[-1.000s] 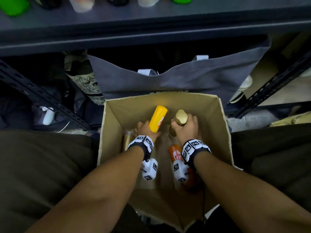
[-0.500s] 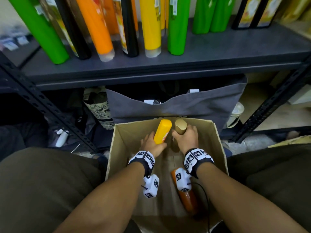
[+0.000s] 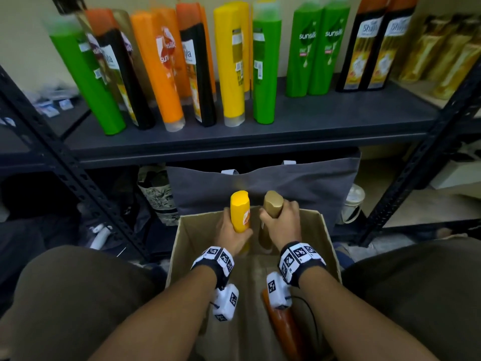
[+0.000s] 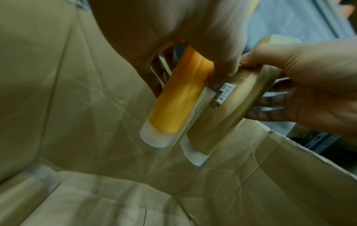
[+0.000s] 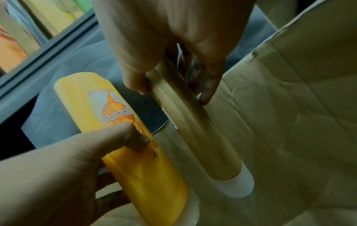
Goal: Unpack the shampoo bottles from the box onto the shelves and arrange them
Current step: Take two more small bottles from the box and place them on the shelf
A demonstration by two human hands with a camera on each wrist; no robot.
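My left hand (image 3: 230, 237) grips a yellow shampoo bottle (image 3: 240, 212) and my right hand (image 3: 282, 222) grips a gold one (image 3: 272, 204). Both bottles are held cap down, side by side, above the far end of the cardboard box (image 3: 326, 238). The left wrist view shows the yellow bottle (image 4: 177, 105) and the gold bottle (image 4: 228, 110) clear of the box floor. In the right wrist view my fingers (image 5: 209, 85) wrap the gold bottle (image 5: 195, 130) beside the yellow bottle (image 5: 123, 133). An orange-brown bottle (image 3: 285, 327) lies in the box under my right wrist.
The dark shelf (image 3: 338, 118) ahead carries several upright green, orange, yellow and black bottles, with bare board along its front. A grey fabric bag (image 3: 312, 186) stands behind the box. Black slotted shelf posts (image 3: 86, 183) flank the box, and my knees sit on either side.
Both hands have lifted their bottles from low in the box up to its far rim. My head has tilted up, bringing the stocked shelf into sight.
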